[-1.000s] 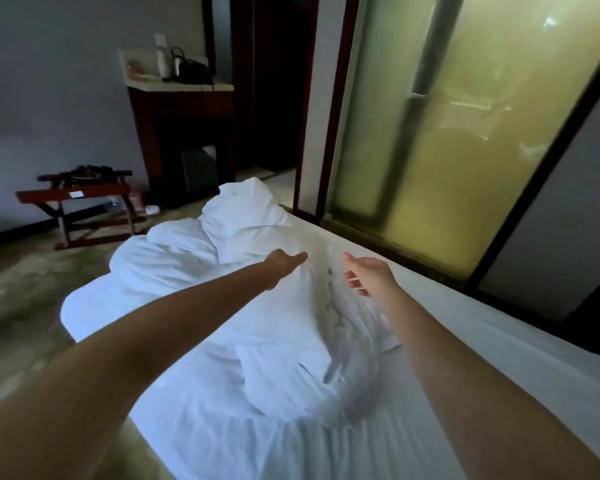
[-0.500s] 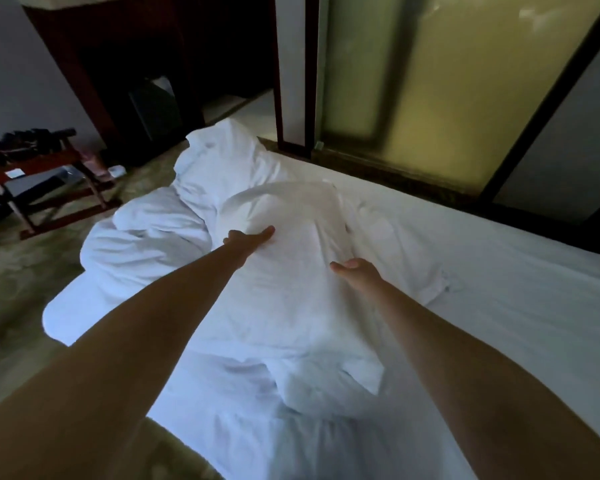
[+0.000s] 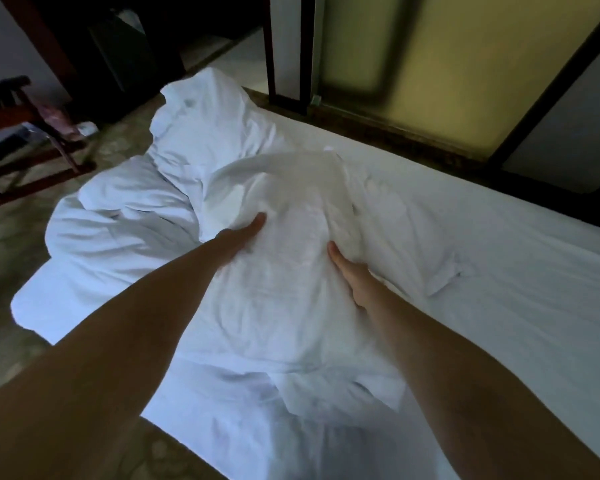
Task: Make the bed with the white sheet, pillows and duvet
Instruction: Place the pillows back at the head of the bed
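Observation:
A white pillow (image 3: 291, 282) lies rumpled in the middle of the bed, on the white sheet (image 3: 499, 292). My left hand (image 3: 239, 237) holds its left side, thumb on top and fingers sunk out of sight in the fabric. On the right side, my right hand (image 3: 350, 275) grips the same way, its fingers hidden in the folds. The white duvet (image 3: 125, 223) is bunched in a heap at the bed's far left end, with a raised white lump (image 3: 205, 119) behind it.
A wooden luggage rack (image 3: 32, 140) stands on the patterned floor (image 3: 4, 244) to the left. A dark wooden cabinet (image 3: 104, 53) is behind it. A frosted glass partition (image 3: 430, 64) in a dark frame runs along the bed's far side.
Both hands have come down from the air onto the pillow and closed on its two sides. The view has tilted down and moved closer to the bed.

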Demonstrator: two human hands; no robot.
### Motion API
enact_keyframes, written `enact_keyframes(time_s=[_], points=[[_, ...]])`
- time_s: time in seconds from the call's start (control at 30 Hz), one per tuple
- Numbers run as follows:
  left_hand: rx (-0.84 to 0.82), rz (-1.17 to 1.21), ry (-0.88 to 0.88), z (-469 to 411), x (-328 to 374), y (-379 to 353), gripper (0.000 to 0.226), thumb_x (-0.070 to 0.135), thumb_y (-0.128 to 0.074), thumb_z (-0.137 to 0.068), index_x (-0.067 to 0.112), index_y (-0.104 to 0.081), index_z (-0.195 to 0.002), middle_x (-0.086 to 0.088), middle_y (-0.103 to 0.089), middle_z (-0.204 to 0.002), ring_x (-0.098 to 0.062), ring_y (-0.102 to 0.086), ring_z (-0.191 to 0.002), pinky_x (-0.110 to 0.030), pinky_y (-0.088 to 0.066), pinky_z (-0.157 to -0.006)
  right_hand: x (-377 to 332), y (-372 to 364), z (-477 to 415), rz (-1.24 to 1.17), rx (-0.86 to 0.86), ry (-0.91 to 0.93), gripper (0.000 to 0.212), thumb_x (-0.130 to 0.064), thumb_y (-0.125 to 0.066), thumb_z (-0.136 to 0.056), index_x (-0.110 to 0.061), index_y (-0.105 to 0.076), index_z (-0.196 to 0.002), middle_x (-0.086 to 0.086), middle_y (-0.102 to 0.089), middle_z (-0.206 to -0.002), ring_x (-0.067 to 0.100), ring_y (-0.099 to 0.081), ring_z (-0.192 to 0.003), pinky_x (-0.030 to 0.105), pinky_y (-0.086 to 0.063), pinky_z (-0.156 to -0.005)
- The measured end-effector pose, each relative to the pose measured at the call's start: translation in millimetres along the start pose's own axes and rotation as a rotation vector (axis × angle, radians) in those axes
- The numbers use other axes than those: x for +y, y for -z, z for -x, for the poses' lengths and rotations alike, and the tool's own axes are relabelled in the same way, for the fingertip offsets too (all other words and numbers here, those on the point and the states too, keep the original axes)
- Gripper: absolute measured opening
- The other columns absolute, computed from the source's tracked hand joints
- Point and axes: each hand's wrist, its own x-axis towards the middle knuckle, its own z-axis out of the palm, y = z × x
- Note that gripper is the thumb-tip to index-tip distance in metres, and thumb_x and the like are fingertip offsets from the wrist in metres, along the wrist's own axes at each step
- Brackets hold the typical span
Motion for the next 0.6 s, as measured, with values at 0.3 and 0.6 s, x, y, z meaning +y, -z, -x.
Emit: enact_keyframes(time_s=[0.3,0.6], points=[[0.213,0.006,-0.123,13.7,18.9,18.9,0.092,0.071,-0.05,-0.077,-0.006,-0.048,-0.129,-0.019,-0.054,-0.13,-0.029,-0.051,-0.12,-0.027,-0.038,-0.089,-11.0,9.1,11.0,-0.042,-0.007,0.163,0.1,-0.058,-0.073,-0.068,-0.005,-0.033,-0.143,0.011,-0.042,-0.143,0.026,-0.044,-0.129,0.033,-0.035,-0.108],[0.188,0.435,-0.311,57.7,71.9,13.6,0.069,0.062,-0.056,-0.081,0.009,-0.053,-0.126,-0.001,-0.059,-0.105,-0.018,-0.057,-0.093,-0.027,-0.045,-0.074,-41.2,40.1,64.0,-0.196,0.121,0.333,0.087,-0.054,-0.071,-0.072,-0.008,-0.04,-0.139,0.01,-0.051,-0.135,0.027,-0.052,-0.119,0.031,-0.042,-0.099]])
